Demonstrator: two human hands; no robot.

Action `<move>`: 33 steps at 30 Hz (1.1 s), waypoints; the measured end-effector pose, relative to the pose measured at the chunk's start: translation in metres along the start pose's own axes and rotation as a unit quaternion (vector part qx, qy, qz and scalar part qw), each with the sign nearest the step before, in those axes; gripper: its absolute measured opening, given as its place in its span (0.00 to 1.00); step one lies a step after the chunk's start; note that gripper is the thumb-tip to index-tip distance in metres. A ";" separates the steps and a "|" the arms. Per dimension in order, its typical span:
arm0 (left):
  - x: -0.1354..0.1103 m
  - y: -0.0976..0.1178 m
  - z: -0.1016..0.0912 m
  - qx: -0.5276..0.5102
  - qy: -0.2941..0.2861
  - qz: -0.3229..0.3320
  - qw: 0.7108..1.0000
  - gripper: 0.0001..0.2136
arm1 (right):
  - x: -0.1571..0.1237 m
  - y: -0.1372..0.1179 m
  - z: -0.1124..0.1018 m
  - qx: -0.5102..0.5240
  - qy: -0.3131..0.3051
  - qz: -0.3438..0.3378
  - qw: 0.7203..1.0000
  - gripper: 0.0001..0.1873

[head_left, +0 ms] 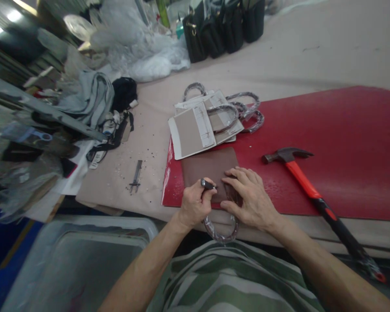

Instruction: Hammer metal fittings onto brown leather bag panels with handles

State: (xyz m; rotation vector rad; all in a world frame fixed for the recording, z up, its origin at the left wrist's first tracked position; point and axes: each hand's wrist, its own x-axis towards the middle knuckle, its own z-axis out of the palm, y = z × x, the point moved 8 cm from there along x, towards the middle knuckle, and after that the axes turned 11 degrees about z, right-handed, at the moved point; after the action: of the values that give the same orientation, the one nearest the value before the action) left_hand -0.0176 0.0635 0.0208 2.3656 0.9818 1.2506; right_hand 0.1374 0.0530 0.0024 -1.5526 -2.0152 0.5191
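A brown leather panel (207,168) lies on the red mat (328,143) at the table's front edge. My left hand (194,206) is closed around a small dark metal tool (208,185), its tip on the panel's near edge. My right hand (250,197) lies over the panel's near right corner, fingers curled down on a plastic-wrapped handle loop (221,234) that hangs below the table edge.
A hammer (307,177) with a red and black handle lies right of my hands. Card templates (203,128) and several wrapped handles (247,108) sit behind the panel. Small dividers (135,177) lie left of the mat. Black bags (221,26) stand far back. A grey bin (84,260) is below left.
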 end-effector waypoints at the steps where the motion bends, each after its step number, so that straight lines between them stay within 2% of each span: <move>1: 0.001 -0.001 0.000 -0.003 -0.002 -0.004 1.000 0.04 | -0.001 0.004 -0.006 0.038 0.005 0.000 0.999 0.28; 4: 0.004 -0.005 0.001 -0.034 -0.007 -0.028 0.999 0.04 | -0.005 0.030 -0.037 0.084 0.056 0.046 0.994 0.22; 7: 0.004 -0.008 0.001 -0.052 -0.005 -0.039 0.998 0.03 | -0.018 0.059 -0.075 -0.006 0.127 0.109 0.986 0.19; 9: 0.003 -0.008 0.001 -0.044 -0.003 -0.034 0.998 0.03 | -0.029 0.075 -0.096 -0.097 0.149 0.146 0.973 0.19; 12: 0.001 -0.007 0.003 -0.031 -0.003 -0.019 0.999 0.03 | -0.042 0.092 -0.109 -0.216 0.098 0.205 0.949 0.19; 15: -0.001 -0.007 0.006 -0.020 -0.005 -0.014 1.000 0.04 | -0.050 0.108 -0.109 -0.229 0.017 0.300 0.926 0.13; 17: -0.002 -0.007 0.007 -0.016 -0.008 -0.019 1.000 0.04 | -0.052 0.116 -0.107 -0.181 -0.012 0.373 0.910 0.08; 19: -0.001 -0.007 0.009 -0.015 -0.007 -0.025 1.000 0.05 | -0.053 0.118 -0.102 -0.093 -0.034 0.427 0.899 0.10; 20: -0.001 -0.007 0.009 -0.015 -0.004 -0.026 1.000 0.05 | -0.055 0.118 -0.096 -0.010 -0.044 0.455 0.889 0.11; 21: -0.001 -0.007 0.008 -0.015 0.002 -0.026 1.000 0.05 | -0.058 0.116 -0.089 0.096 -0.057 0.483 0.869 0.10; 22: 0.000 -0.007 0.008 -0.013 0.008 -0.025 1.000 0.05 | -0.061 0.113 -0.080 0.211 -0.069 0.509 0.832 0.10; 23: 0.000 -0.007 0.008 -0.012 0.013 -0.024 1.000 0.05 | -0.065 0.109 -0.071 0.321 -0.078 0.528 0.782 0.09; 24: 0.000 -0.007 0.008 -0.011 0.017 -0.023 1.000 0.05 | -0.068 0.103 -0.064 0.405 -0.083 0.539 0.734 0.09; 25: 0.000 -0.007 0.008 -0.010 0.019 -0.021 1.000 0.05 | -0.070 0.099 -0.061 0.450 -0.083 0.548 0.700 0.09; 26: 0.000 -0.007 0.008 -0.009 0.020 -0.020 1.000 0.05 | -0.071 0.096 -0.060 0.471 -0.077 0.554 0.682 0.08; 30: 0.000 -0.007 0.009 -0.005 0.013 -0.010 1.000 0.05 | -0.075 0.088 -0.055 0.496 -0.056 0.575 0.648 0.05; 33: 0.000 -0.006 0.011 -0.006 0.006 0.003 1.000 0.04 | -0.076 0.081 -0.052 0.500 -0.043 0.583 0.639 0.06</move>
State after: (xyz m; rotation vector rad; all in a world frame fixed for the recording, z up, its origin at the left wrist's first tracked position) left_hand -0.0115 0.0680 0.0115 2.3558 0.9685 1.2713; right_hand 0.2453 -0.0002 -0.0190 -1.7412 -0.1493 1.7871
